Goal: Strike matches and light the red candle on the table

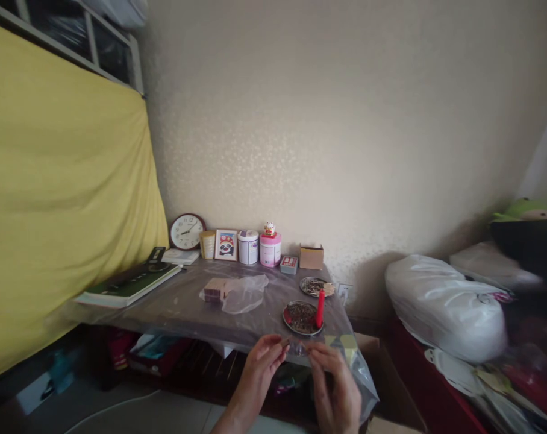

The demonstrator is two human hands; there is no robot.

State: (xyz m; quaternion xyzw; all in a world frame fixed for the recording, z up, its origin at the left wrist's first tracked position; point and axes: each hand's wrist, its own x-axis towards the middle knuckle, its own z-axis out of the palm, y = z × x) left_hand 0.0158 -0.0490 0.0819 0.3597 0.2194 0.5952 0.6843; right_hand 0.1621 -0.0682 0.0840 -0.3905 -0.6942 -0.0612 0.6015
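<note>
At the table's front edge, my left hand (265, 361) is closed in a pinch, with a tiny dark bit at its fingertips. My right hand (330, 374) pinches close beside it. Something small and see-through seems to lie between the two sets of fingers, too blurred to name. Just beyond them is a round metal plate (300, 318) covered with dark bits. A red candle (320, 308) stands upright on its right side. Behind it, a second plate (308, 286) bears dark bits and pale sticks. To the left, a stack of small boxes (215, 290) sits partly in clear plastic wrap (246, 294).
Along the wall stand a clock (187, 231), a cup (207, 245), a panda picture (226, 245), a white tin (248, 248), a pink tin (270, 251) and a cardboard box (311, 257). A green book (133, 283) lies left. White bags (445, 304) are piled right.
</note>
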